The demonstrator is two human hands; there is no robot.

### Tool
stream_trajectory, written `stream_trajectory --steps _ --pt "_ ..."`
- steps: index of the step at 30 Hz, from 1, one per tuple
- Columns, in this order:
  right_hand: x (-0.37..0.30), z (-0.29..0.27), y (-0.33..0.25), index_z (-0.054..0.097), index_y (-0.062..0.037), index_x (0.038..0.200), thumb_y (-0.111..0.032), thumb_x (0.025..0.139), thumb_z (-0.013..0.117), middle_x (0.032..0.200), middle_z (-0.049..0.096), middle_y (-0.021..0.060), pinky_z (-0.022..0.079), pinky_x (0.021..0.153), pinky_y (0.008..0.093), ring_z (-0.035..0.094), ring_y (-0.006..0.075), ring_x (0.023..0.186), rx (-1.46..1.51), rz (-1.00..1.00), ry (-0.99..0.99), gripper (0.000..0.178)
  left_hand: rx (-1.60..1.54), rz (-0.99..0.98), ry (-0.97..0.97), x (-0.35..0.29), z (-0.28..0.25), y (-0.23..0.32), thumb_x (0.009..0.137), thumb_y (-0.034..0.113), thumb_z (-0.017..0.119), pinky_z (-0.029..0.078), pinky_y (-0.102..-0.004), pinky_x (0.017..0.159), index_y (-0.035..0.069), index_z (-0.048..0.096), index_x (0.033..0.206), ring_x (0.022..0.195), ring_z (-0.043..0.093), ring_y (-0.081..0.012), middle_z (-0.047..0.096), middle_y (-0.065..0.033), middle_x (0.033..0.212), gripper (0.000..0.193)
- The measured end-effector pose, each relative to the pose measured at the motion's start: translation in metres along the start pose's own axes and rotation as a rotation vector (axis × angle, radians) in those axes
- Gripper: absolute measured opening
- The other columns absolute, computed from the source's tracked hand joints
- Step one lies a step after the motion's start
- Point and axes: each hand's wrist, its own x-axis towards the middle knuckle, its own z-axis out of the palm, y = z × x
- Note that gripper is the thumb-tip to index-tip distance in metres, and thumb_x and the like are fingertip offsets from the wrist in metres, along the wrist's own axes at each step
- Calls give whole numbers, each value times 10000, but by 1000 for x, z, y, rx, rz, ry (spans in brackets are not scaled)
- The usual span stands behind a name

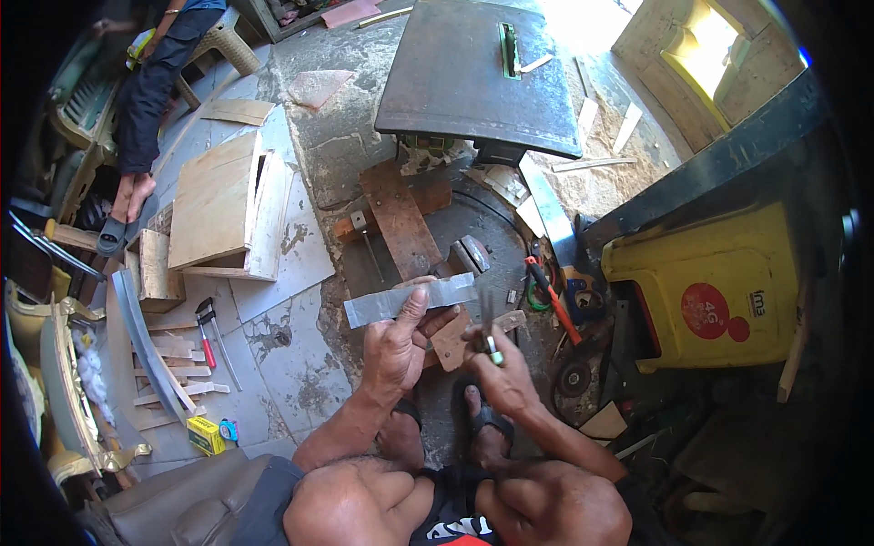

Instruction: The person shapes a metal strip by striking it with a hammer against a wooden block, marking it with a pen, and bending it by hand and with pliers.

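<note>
Strip (382,305) pinched in left hand (398,341), blurred tool (492,345) grasped in right hand (507,378), yellow carton (205,436), contents hidden.

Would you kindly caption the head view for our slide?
Left hand holding a grey strip, right hand a blurred tool, above a cluttered floor.

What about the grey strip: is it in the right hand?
No, the left hand grips the grey strip, while the right hand holds a blurred tool.

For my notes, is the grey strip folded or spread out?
Spread out: both ends of the grey strip extend beyond the left hand.
</note>
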Motion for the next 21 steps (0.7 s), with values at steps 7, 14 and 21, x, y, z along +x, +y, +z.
stream_trajectory --steps 7,14,21 --pt "1 16 -30 592 -24 1133 -101 842 550 823 609 51 469 690 294 563 132 738 -86 -2 -12 303 -42 12 -3 0 -3 -2 1019 234 565 536 -445 1015 -58 532 1292 1137 638 -310 629 -187 1228 401" --pt "-1 19 -39 590 -29 1121 -111 845 547 800 602 87 472 677 323 563 157 715 -180 -60 26 291 -13 -27 -13 -2 -3 -2 1017 238 569 504 -446 1047 -60 525 1302 1160 623 -306 623 -191 1236 415" --pt "2 20 -38 581 -39 1102 -110 845 548 812 593 110 477 691 354 564 183 725 -175 -93 47 269 -9 -23 -24 -2 -2 -9 1017 218 571 501 -438 1052 -66 528 1298 1159 623 -295 627 -192 1227 402"
